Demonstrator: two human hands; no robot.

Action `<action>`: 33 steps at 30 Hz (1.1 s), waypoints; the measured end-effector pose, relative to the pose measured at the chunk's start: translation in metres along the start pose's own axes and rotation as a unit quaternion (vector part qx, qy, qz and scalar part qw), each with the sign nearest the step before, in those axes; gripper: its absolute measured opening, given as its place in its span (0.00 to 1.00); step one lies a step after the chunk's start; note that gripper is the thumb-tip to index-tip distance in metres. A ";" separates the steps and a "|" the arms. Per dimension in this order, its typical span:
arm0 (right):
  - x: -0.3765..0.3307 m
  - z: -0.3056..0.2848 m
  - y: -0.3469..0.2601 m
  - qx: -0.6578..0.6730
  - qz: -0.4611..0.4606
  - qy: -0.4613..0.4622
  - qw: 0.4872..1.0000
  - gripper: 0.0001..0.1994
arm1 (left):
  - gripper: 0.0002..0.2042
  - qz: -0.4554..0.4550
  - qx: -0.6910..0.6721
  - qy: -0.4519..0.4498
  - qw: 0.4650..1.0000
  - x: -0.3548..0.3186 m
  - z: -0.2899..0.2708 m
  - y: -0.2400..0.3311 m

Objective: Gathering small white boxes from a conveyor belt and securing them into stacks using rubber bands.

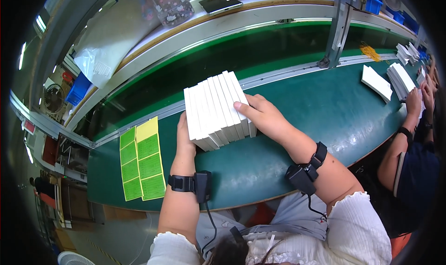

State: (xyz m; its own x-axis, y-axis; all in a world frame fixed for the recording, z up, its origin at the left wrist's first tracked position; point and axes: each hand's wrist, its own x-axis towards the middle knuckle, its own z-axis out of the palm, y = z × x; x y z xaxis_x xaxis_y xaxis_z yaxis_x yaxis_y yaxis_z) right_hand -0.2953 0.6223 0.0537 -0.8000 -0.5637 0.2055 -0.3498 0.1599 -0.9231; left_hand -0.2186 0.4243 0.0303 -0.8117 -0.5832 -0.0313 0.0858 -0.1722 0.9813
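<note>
A row of several thin white boxes (214, 109), standing on edge side by side, is squeezed between my two hands. My left hand (184, 132) presses flat against the row's left end, its fingers mostly hidden behind the boxes. At the opposite end my right hand (265, 115) grips, its thumb lying over the upper edge of the last boxes. The row is just above or on the green tabletop (232, 181); I cannot tell which. Left of my left forearm lie sheets of green labels (143, 160) with yellow backing.
A co-worker's hand (413, 102) holds white boxes (400, 80) at the right, beside another small stack (376, 83). Yellow rubber bands (370, 52) lie near the metal post (335, 37). Above the far edge, a shelf (260, 5) carries a dark tablet (220, 4) and a plastic bag (97, 61).
</note>
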 end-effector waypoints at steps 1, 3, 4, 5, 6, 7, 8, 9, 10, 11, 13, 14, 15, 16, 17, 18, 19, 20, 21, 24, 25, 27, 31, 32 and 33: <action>0.001 -0.004 -0.003 0.077 0.024 -0.030 0.996 0.31 | 0.22 0.010 0.023 -0.009 1.000 -0.001 0.003 0.000; 0.000 -0.009 -0.009 0.152 0.045 -0.056 0.986 0.31 | 0.23 0.008 0.047 -0.025 0.999 -0.007 0.008 0.002; -0.003 -0.009 -0.011 0.177 0.056 -0.048 0.981 0.31 | 0.23 0.012 -0.003 -0.037 0.999 -0.008 0.011 0.002; -0.005 -0.009 -0.013 0.202 0.067 -0.040 0.976 0.31 | 0.23 0.016 -0.053 -0.048 0.997 -0.010 0.013 0.004; -0.006 -0.010 -0.012 0.200 0.066 -0.035 0.977 0.31 | 0.23 0.016 -0.054 -0.053 0.997 -0.012 0.017 0.008; -0.006 -0.011 -0.010 0.223 0.072 -0.021 0.972 0.31 | 0.24 0.031 -0.067 -0.073 0.995 -0.016 0.022 0.015; -0.006 -0.013 -0.008 0.245 0.077 -0.007 0.966 0.30 | 0.25 0.045 -0.081 -0.093 0.991 -0.018 0.025 0.017; -0.005 -0.014 -0.006 0.246 0.077 -0.004 0.966 0.30 | 0.25 0.044 -0.080 -0.095 0.991 -0.015 0.020 0.015; -0.003 -0.016 -0.005 0.261 0.084 -0.011 0.962 0.28 | 0.25 0.020 -0.104 -0.149 0.983 -0.010 0.010 0.013; -0.002 -0.018 -0.005 0.276 0.092 -0.018 0.957 0.27 | 0.26 -0.004 -0.128 -0.202 0.971 -0.007 0.003 0.012; -0.001 -0.016 -0.006 0.302 0.096 -0.024 0.948 0.26 | 0.28 -0.041 -0.185 -0.218 0.957 -0.008 0.001 0.012; -0.002 -0.015 -0.007 0.327 0.101 -0.030 0.939 0.26 | 0.30 -0.078 -0.242 -0.232 0.939 -0.009 0.001 0.013; -0.003 -0.013 -0.007 0.326 0.101 -0.027 0.939 0.26 | 0.30 -0.080 -0.242 -0.235 0.938 -0.011 0.002 0.013; -0.005 -0.009 -0.007 0.351 0.092 -0.031 0.931 0.26 | 0.32 -0.058 -0.267 -0.259 0.926 -0.014 0.003 0.016; -0.006 -0.006 -0.008 0.375 0.081 -0.036 0.923 0.26 | 0.34 -0.035 -0.291 -0.283 0.913 -0.017 0.005 0.020; -0.007 -0.006 -0.010 0.391 0.071 -0.047 0.916 0.27 | 0.39 -0.024 -0.261 -0.264 0.928 -0.020 0.011 0.024; -0.008 -0.005 -0.008 0.390 0.072 -0.046 0.917 0.27 | 0.40 -0.013 -0.254 -0.245 0.935 -0.024 0.017 0.029; -0.008 -0.004 -0.005 0.399 0.074 -0.050 0.913 0.27 | 0.40 -0.016 -0.274 -0.259 0.926 -0.024 0.017 0.028; -0.008 -0.004 -0.004 0.407 0.075 -0.055 0.909 0.28 | 0.39 -0.019 -0.294 -0.272 0.916 -0.023 0.017 0.027; -0.010 -0.001 -0.003 0.419 0.070 -0.068 0.903 0.27 | 0.38 -0.022 -0.274 -0.262 0.925 -0.027 0.021 0.029; -0.009 0.000 -0.004 0.419 0.071 -0.068 0.903 0.27 | 0.38 -0.023 -0.274 -0.261 0.925 -0.028 0.024 0.031; -0.007 0.000 -0.008 0.369 0.069 -0.078 0.923 0.25 | 0.35 -0.018 -0.246 -0.232 0.941 -0.032 0.027 0.033; -0.003 0.000 -0.008 0.221 0.054 -0.073 0.971 0.29 | 0.33 -0.039 -0.268 -0.233 0.934 -0.034 0.029 0.037; -0.002 0.002 -0.004 0.192 0.039 -0.057 0.979 0.31 | 0.33 -0.040 -0.273 -0.225 0.934 -0.035 0.030 0.038; 0.001 0.002 -0.002 0.160 0.023 -0.040 0.986 0.33 | 0.33 -0.042 -0.278 -0.219 0.934 -0.035 0.030 0.038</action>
State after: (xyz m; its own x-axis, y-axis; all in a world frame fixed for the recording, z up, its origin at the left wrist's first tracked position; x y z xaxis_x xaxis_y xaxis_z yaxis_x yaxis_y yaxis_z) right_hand -0.2939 0.6198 0.0548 -0.7660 -0.6258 0.1468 -0.1318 -0.0706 -0.9888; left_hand -0.2048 0.4619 0.0747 -0.9772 -0.1889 0.0973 0.1997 -0.6597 0.7246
